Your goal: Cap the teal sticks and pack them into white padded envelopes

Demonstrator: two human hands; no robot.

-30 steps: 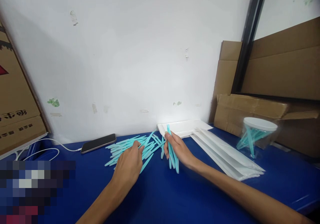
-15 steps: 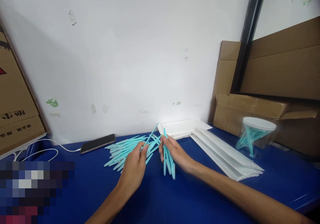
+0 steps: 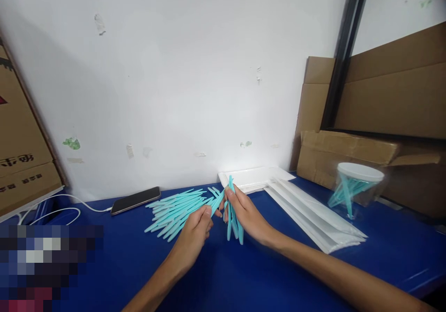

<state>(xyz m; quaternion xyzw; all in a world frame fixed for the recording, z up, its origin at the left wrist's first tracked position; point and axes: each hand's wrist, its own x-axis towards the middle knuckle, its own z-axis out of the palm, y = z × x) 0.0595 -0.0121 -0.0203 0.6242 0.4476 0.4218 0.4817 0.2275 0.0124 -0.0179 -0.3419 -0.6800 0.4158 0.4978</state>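
Note:
A bundle of several turquoise flat, tapered plastic sticks [image 3: 235, 224] hangs upright from my right hand [image 3: 245, 207], pinched near the top between thumb and fingers. My left hand [image 3: 197, 226] is closed on another turquoise stick [image 3: 218, 204], which slants up toward the right fingers; its far end meets them, and I cannot tell whether both hands grip it. Behind and left of my left hand, a loose pile of the same sticks [image 3: 174, 208] lies fanned out on the blue table [image 3: 223, 275].
A phone [image 3: 135, 200] with a white cable lies left of the pile. Flat white packets [image 3: 313, 214] and a white sleeve [image 3: 258, 177] lie right. A bagged white disc with turquoise sticks [image 3: 358, 175] stands further right, by cardboard boxes [image 3: 343, 156]. A white wall [image 3: 188, 80] rises behind.
My left hand has moved slightly right, toward the right hand. The stick in it has tipped from steeply upright to a lower slant, now meeting the right fingers. The right hand stays almost still.

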